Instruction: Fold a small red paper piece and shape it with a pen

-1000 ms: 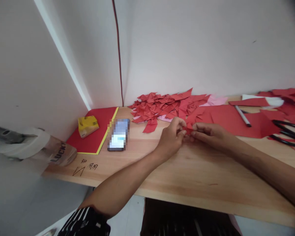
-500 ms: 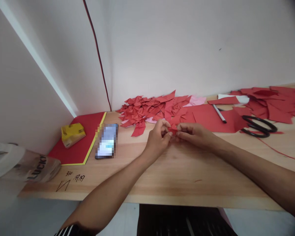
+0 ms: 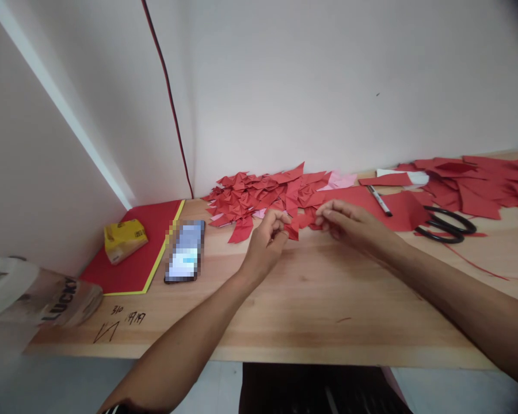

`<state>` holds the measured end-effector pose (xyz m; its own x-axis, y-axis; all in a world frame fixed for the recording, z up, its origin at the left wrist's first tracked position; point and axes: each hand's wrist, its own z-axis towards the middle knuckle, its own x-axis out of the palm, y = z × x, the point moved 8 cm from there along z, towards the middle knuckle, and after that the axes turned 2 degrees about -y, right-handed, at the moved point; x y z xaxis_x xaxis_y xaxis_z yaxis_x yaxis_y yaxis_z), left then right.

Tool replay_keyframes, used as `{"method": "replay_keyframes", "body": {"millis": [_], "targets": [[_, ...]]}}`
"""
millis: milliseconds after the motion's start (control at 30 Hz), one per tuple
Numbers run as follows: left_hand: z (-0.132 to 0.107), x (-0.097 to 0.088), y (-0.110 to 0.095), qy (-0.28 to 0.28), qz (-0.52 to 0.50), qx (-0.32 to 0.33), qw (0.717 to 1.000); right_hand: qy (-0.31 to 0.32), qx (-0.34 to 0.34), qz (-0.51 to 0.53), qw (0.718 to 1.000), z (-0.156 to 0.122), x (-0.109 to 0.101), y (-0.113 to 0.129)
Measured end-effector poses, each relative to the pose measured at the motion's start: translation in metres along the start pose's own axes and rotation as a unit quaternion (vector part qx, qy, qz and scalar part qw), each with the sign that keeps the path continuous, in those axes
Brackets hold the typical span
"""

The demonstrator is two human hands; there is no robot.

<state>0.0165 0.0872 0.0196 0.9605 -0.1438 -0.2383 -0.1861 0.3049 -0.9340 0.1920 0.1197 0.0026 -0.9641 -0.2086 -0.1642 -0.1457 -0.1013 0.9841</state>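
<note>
Pinching a small folded red paper piece (image 3: pixel 292 230) between thumb and fingertips, the left hand (image 3: pixel 265 241) hangs just above the wooden worktop (image 3: pixel 319 299), its grip clamped on the paper. Beside it the right hand (image 3: pixel 349 224) hovers with fingers loosely apart, holding nothing, near the pile of folded red pieces (image 3: pixel 263 192) by the wall.

"LUCKY" on bag (image 3: pixel 64 299), "310" on table (image 3: pixel 285 310)
</note>
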Motion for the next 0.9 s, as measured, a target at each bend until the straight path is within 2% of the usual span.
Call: {"method": "replay_keyframes", "body": {"millis": [67,200,367,500,600,667,733,833,900], "targets": [[0.0,0.002,0.0,0.021,-0.006,0.002,1.0,-0.018,-0.008,0.021,1.0,0.0,-0.004,0.003],[0.001,0.007,0.0,0.063,-0.002,0.011,0.998,0.053,-0.031,-0.012,0.998,-0.002,0.011,0.007],[0.003,0.011,0.0,0.09,-0.015,0.015,0.996,0.101,-0.027,-0.045,0.994,-0.005,0.025,0.002],[0.006,0.012,0.004,0.074,-0.083,-0.008,0.994,0.135,-0.029,-0.031,0.99,-0.008,0.032,0.003],[0.007,0.006,0.005,0.029,-0.077,-0.004,0.997,0.1,-0.026,-0.013,0.995,-0.007,0.026,0.002],[0.006,0.0,-0.003,-0.01,0.001,0.046,0.999,0.073,-0.019,-0.017,0.997,-0.005,0.022,0.0],[0.001,-0.001,-0.019,-0.03,0.122,0.141,0.982,0.057,-0.014,-0.022,0.998,-0.004,0.019,-0.002],[-0.009,0.011,-0.039,-0.022,0.278,0.276,0.92,0.062,-0.011,-0.031,0.998,-0.005,0.02,-0.005],[-0.013,0.016,-0.045,-0.026,0.333,0.32,0.887,0.064,-0.02,-0.051,0.996,-0.006,0.021,-0.003]]}}
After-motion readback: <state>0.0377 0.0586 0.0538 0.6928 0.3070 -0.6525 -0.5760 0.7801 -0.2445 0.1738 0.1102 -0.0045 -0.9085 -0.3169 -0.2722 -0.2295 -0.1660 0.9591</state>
